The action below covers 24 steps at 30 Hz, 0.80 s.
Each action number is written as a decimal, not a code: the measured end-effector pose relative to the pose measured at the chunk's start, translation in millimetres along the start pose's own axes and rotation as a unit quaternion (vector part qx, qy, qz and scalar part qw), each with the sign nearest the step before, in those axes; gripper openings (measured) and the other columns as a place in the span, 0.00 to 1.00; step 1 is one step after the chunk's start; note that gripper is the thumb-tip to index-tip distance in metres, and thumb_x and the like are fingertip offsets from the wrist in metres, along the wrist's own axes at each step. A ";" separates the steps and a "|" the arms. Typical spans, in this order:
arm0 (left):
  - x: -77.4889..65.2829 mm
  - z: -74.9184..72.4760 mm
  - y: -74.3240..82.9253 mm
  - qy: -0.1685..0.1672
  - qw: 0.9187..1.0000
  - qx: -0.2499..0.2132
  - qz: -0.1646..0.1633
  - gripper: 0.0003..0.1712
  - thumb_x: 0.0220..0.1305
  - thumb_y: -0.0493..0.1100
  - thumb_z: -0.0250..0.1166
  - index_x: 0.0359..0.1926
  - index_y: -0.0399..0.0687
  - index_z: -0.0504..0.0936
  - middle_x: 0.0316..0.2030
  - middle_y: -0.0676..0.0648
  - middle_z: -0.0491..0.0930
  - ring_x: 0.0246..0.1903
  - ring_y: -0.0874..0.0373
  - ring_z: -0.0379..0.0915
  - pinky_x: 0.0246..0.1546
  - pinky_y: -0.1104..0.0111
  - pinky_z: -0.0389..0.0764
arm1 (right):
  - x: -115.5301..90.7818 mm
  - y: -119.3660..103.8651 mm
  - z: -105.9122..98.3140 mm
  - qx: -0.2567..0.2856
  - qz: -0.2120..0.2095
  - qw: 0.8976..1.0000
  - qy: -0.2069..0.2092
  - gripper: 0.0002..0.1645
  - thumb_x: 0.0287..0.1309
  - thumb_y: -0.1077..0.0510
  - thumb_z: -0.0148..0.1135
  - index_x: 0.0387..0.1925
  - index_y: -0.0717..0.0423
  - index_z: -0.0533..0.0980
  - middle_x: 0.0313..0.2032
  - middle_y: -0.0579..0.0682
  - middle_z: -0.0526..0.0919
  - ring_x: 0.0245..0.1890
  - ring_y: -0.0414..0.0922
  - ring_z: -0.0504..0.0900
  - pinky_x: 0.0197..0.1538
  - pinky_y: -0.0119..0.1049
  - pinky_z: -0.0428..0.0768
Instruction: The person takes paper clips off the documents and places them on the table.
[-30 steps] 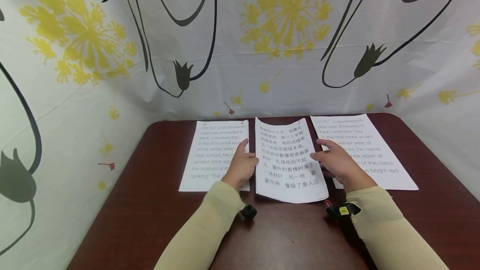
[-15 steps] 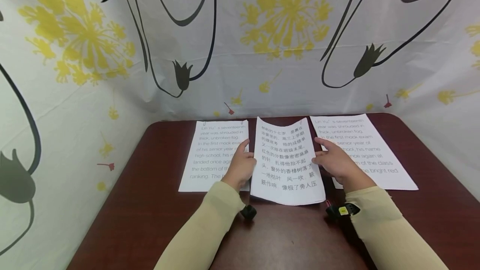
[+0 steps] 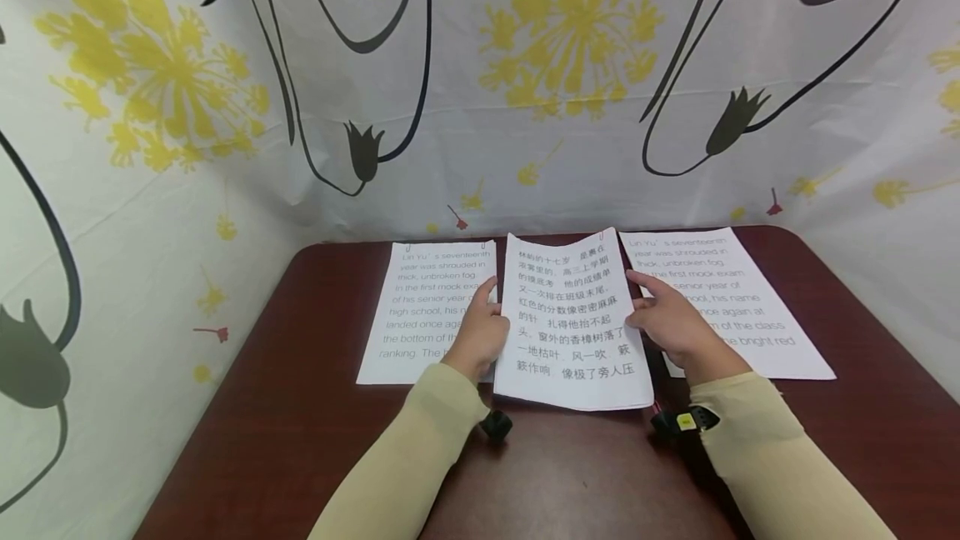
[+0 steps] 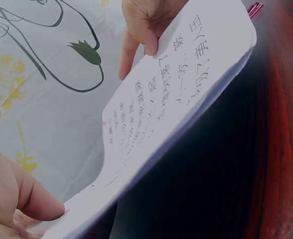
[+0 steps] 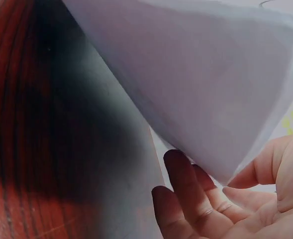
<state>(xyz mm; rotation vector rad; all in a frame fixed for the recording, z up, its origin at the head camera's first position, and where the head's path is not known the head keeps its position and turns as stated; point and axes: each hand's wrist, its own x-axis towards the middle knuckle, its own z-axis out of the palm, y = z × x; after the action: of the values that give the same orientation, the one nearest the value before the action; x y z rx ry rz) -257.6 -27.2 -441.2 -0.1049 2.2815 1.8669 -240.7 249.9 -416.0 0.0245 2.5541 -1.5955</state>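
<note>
A clipped stack of paper (image 3: 572, 323) printed with Chinese characters is held up between both hands over the dark table, its sheets slightly bowed. The left hand (image 3: 480, 330) grips its left edge; the left wrist view shows that thumb (image 4: 42, 204) lying on the printed face. On the opposite edge, the right hand (image 3: 675, 325) pinches the stack between thumb and fingers. From the right wrist view the blank underside (image 5: 211, 89) shows, with the right fingers (image 5: 178, 172) at its edge. A small red clip (image 3: 601, 236) sits at the top right corner.
English-text pages lie flat on both sides: a left stack (image 3: 420, 323) with clips along its top, and a right page (image 3: 757, 332). The forearms partly cover them. The brown table (image 3: 300, 457) meets a patterned cloth (image 3: 465, 107) behind. A dark wrist device (image 3: 686, 421) is on the right wrist.
The paper stack has shifted slightly left between the hands, and its top right corner has risen. Both hands stay in almost the same place.
</note>
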 end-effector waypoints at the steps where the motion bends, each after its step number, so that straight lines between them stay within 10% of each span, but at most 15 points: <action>1: 0.3 0.0 -0.2 0.000 1.000 -0.002 -0.001 0.47 0.60 0.28 0.47 0.75 0.69 0.49 0.59 0.44 0.71 0.39 0.55 0.78 0.37 0.63 0.80 | -0.1 -0.2 -0.2 0.001 -0.001 1.000 0.002 0.47 0.58 0.70 0.51 0.76 0.53 0.46 0.52 0.68 0.75 0.41 0.51 0.82 0.38 0.39 0.81; 24: -1.2 -6.3 5.2 0.006 0.995 -0.096 0.014 0.52 0.59 0.28 0.46 0.71 0.87 0.44 0.53 0.54 0.75 0.40 0.55 0.81 0.41 0.60 0.81 | -3.7 -9.0 -0.5 0.035 -0.042 0.998 0.002 0.52 0.56 0.73 0.51 0.77 0.43 0.44 0.49 0.67 0.77 0.40 0.52 0.83 0.38 0.38 0.80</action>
<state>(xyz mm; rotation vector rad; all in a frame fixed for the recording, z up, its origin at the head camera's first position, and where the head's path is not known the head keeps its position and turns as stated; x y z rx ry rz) -258.0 -32.4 -434.8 -0.1135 2.1174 2.1009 -237.8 246.6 -407.2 -0.0742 2.5324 -1.7164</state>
